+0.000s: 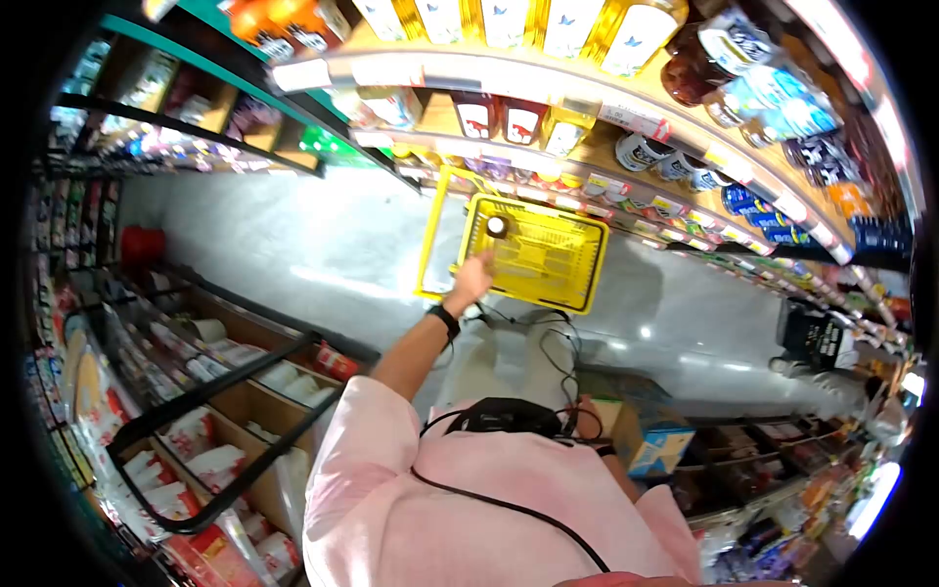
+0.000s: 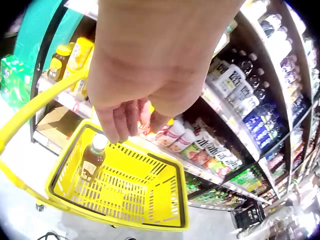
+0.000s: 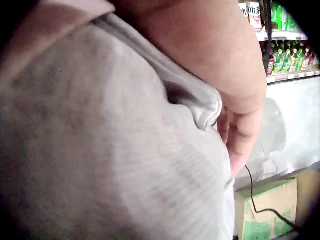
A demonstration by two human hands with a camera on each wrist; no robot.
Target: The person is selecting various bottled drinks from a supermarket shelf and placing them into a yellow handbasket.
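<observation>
A yellow shopping basket (image 1: 590, 256) stands on the floor in front of the person's legs. Inside it, at one end, a dark bottle (image 2: 92, 161) with a white cap and a pale label stands upright. The left hand (image 1: 473, 278) hangs over the near side of the basket, close to the bottle in the head view. In the left wrist view that hand (image 2: 140, 107) has loosely bent fingers and nothing in its grasp. Down at the person's side, the right hand (image 3: 240, 132) hangs beside the pocket of the light trousers (image 3: 135, 145); its fingertips are partly hidden by the cloth.
The basket's long yellow handle (image 1: 430, 235) rises on its left. Shelves of bottles (image 1: 626, 39) and jars run along the far side. Behind and left are bins with packaged goods (image 1: 210, 465) and a black rail (image 1: 210, 391). A cardboard box (image 3: 270, 210) lies near the right leg.
</observation>
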